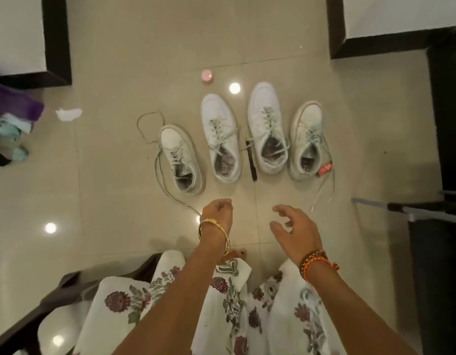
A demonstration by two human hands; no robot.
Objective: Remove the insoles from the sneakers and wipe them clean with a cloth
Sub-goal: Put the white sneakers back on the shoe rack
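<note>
Four sneakers: all on the tiled floor (114,190) in a row ahead of the person, toes pointing away, none lifted yet.
Sneaker positions: far-left sneaker (182,160), inner-left sneaker (221,134), inner-right sneaker (267,126), far-right sneaker (305,139). All well clear of both hands.
Insoles: liners show through the openings; looks like nothing has been pulled out yet. Can't tell if they are glued.
Risk 1, laces: loose lace (160,172) trails from the far-left sneaker toward the left hand, tip lying just beside that wrist. Lifting that shoe could drag it or snag the bangle (214,234).
Risk 2, tight throats: laces on the inner pair look still threaded, so an insole may buckle or tear if yanked without loosening them first.
Risk 3, clutter: black pen (251,160) lies between the inner two sneakers and a red tag (325,169) sits at the far-right heel; either could get knocked when a shoe is grabbed.
Risk 4, cloth: white scrap (68,114) lies well off to the left and a pile of purple and teal fabric (14,119) at the left edge. Neither is within reach, so wiping means a long stretch.
Left hand (218,210): fingers loosely curled under, holding nothing, touching nothing I can see.
Right hand (294,226): fingers spread and relaxed, palm down, empty, hovering above the floor.
</note>
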